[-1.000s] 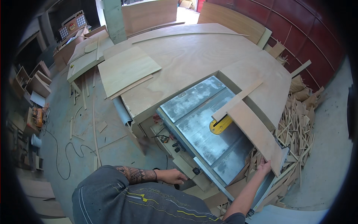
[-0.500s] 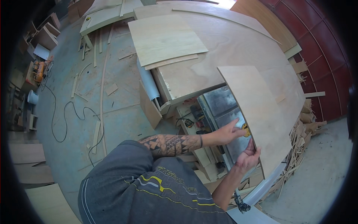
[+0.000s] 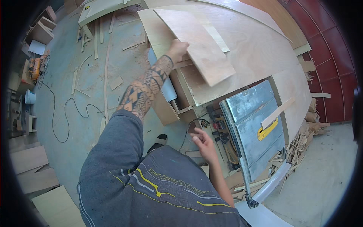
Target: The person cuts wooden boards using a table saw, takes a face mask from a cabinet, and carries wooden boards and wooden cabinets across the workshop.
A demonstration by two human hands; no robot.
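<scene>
Gripping board (image 3: 204, 51) over pale worktop (image 3: 253, 49): left hand (image 3: 178, 50); right hand (image 3: 206, 146) loosely spread; scrap-strewn floor (image 3: 85, 132)

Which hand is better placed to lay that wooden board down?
Probably the left hand: it grips the edge of the wooden board. The right hand looks open and empty, apart from the board.

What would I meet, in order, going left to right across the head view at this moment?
Pale bucket, square wood scrap on the floor, left hand, right hand, yellow saw-table insert, red panelled wall.
</scene>
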